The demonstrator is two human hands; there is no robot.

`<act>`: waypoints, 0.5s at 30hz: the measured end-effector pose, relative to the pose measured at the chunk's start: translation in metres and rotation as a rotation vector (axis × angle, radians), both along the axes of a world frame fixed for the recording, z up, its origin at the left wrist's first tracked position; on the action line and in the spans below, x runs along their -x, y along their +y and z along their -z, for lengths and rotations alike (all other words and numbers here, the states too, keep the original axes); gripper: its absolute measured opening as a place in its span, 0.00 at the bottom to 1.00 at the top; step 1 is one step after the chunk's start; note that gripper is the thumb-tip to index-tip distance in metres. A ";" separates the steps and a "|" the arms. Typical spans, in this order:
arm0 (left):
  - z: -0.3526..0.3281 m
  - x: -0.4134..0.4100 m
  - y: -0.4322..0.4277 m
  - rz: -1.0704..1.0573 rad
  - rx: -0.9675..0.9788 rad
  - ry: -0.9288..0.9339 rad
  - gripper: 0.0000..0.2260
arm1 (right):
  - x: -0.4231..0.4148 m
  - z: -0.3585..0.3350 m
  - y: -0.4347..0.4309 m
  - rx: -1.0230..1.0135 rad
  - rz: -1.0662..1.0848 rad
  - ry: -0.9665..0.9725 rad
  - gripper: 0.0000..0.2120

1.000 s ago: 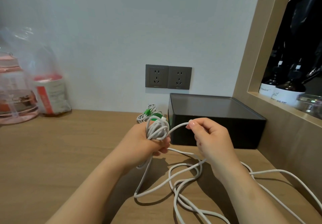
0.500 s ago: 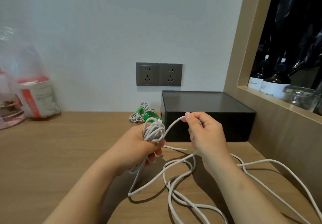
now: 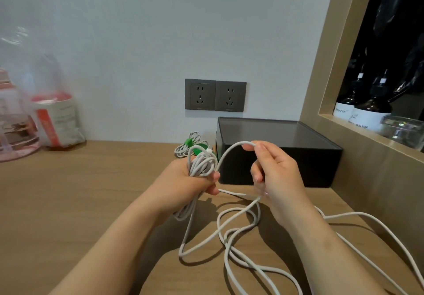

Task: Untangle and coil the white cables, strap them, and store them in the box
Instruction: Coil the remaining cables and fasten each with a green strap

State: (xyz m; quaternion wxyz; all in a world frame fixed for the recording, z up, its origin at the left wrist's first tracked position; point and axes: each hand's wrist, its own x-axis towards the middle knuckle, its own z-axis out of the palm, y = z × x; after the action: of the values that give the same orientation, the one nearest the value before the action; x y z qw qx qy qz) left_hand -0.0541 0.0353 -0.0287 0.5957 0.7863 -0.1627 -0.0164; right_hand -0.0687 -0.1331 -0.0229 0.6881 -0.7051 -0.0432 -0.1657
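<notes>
Mid-coil: one white cable part wound, one bundle already strapped, nothing yet in the box.

The left hand (image 3: 192, 180) has its fingers curled round a coil (image 3: 203, 163) of several turns, held up near the box (image 3: 275, 154). The right hand (image 3: 275, 175) pinches the same white cable (image 3: 229, 232) between thumb and forefinger, lifting an arc of it toward the coil. Much of that cable lies in loose crossing loops on the desk (image 3: 68, 203), near and to the right, so I judge the winding about half done. Strapping and storing are still to come. I count one cable in hand, one strapped bundle (image 3: 183, 149) with a green strap (image 3: 188, 142) far behind the left hand, and one box, its top apparently closed. Another green piece shows behind the coil, but I cannot tell what it is.
</notes>
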 end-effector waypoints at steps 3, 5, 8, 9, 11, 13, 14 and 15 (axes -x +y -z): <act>0.002 0.000 0.000 0.033 0.034 0.053 0.03 | -0.002 0.004 0.000 0.165 0.069 -0.052 0.11; 0.001 0.000 0.000 0.071 0.085 0.104 0.03 | -0.002 0.005 -0.001 0.230 0.081 -0.065 0.11; -0.001 0.001 0.000 0.130 0.233 0.220 0.05 | -0.004 0.006 -0.004 0.289 0.097 -0.069 0.11; -0.002 0.001 0.001 0.142 0.261 0.248 0.05 | -0.004 0.006 -0.004 0.306 0.095 -0.065 0.11; -0.002 0.002 0.001 0.138 0.237 0.245 0.02 | -0.005 0.007 -0.005 0.329 0.097 -0.070 0.11; 0.000 0.001 -0.001 0.098 0.200 0.215 0.03 | -0.005 0.008 -0.003 0.330 0.103 -0.081 0.11; 0.001 0.001 -0.003 0.076 0.190 0.201 0.04 | -0.005 0.008 -0.002 0.318 0.111 -0.086 0.11; 0.001 0.001 -0.004 0.061 0.181 0.187 0.05 | -0.005 0.008 -0.001 0.299 0.122 -0.089 0.11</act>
State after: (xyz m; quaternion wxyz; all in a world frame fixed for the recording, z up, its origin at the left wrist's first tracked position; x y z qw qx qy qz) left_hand -0.0547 0.0312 -0.0299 0.6762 0.7189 -0.1312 -0.0929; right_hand -0.0639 -0.1341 -0.0308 0.5618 -0.7928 -0.0549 -0.2299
